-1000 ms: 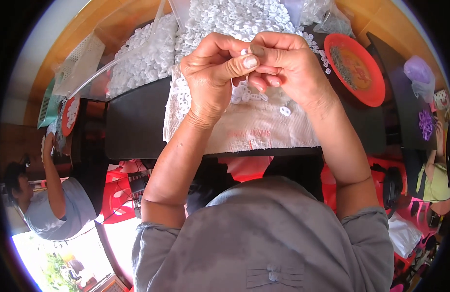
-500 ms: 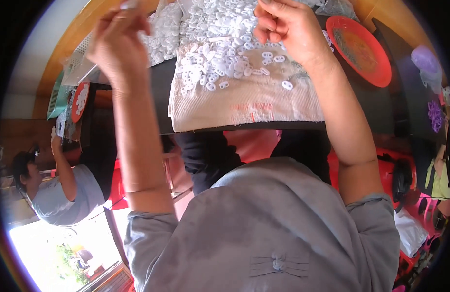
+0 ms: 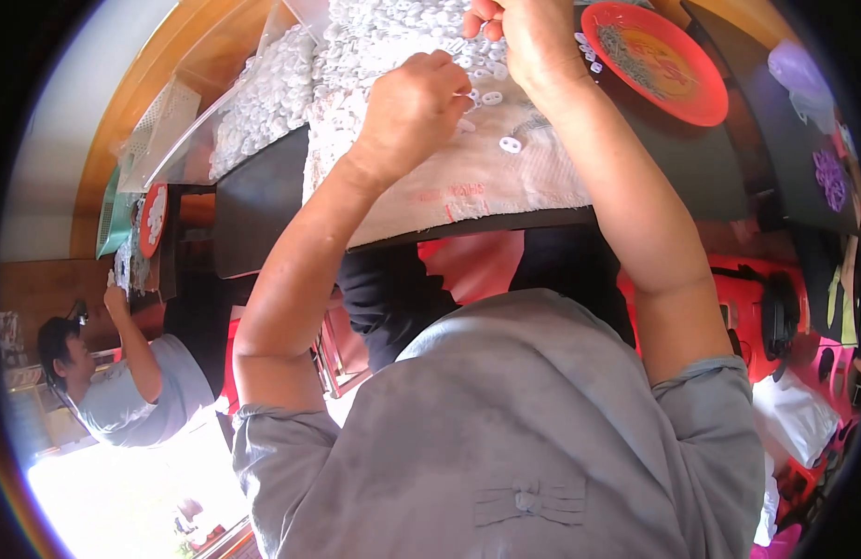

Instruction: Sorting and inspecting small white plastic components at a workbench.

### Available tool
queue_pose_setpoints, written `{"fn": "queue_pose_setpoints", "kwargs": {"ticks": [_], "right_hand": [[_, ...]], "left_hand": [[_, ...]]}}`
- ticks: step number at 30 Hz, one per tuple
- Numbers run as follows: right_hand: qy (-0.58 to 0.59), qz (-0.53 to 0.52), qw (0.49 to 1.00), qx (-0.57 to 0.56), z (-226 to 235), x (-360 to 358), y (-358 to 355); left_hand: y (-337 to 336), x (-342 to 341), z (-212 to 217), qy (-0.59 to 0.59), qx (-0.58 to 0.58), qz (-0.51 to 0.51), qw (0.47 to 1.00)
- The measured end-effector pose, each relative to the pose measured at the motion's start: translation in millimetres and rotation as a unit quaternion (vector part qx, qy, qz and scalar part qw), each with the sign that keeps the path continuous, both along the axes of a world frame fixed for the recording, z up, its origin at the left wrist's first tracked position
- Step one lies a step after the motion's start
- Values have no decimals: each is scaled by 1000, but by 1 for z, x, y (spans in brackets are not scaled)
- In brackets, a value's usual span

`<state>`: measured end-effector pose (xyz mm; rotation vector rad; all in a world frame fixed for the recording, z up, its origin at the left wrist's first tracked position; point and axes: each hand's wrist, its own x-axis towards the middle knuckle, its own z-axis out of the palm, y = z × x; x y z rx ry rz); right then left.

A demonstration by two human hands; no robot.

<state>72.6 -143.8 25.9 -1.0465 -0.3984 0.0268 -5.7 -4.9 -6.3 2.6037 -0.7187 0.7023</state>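
Observation:
Small white oval plastic pieces (image 3: 384, 33), many with two holes, lie heaped across a beige cloth (image 3: 533, 186) on the dark table. My left hand (image 3: 414, 107) is low over the cloth's middle, its fingers pinched together beside a few loose pieces (image 3: 491, 97). Whatever is between those fingertips is hidden. Close by to the right, my right hand (image 3: 535, 42) is at the top edge of the view with its fingers curled in. What it holds, if anything, cannot be made out. One single piece (image 3: 511, 144) lies on the cloth below the right wrist.
A red plate (image 3: 708, 104) with thin grey wire-like bits stands right of my right hand. Left of the heap is a clear bag of white pieces (image 3: 263, 93). A co-worker (image 3: 137, 382) sits at far left near another red plate (image 3: 153, 222). A purple bag (image 3: 803, 79) is at far right.
My left hand has come from the upper left, right and down to the pieces on the cloth. My right hand stays curled near the top edge. The whole view has shifted slightly.

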Motion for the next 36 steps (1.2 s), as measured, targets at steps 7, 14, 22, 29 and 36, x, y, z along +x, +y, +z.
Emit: {"fn": "queue_pose_setpoints", "kwargs": {"ticks": [7,14,22,29,36], "right_hand": [[17,-2,1000,16,4,-4,-5],[-25,7,999,23,1,-5,-4],[-43,7,999,23,-2,-1,0],[-28,12,999,31,2,-6,-1],[-28,-31,999,-21,3,-4,-4]], "left_hand": [[-4,16,-17,82,112,65,988],[-10,0,-1,137,-37,25,990],[-26,10,-23,8,116,-85,990],[-28,12,-28,3,120,-58,991],[-20,14,-18,31,-14,-82,996]]}}
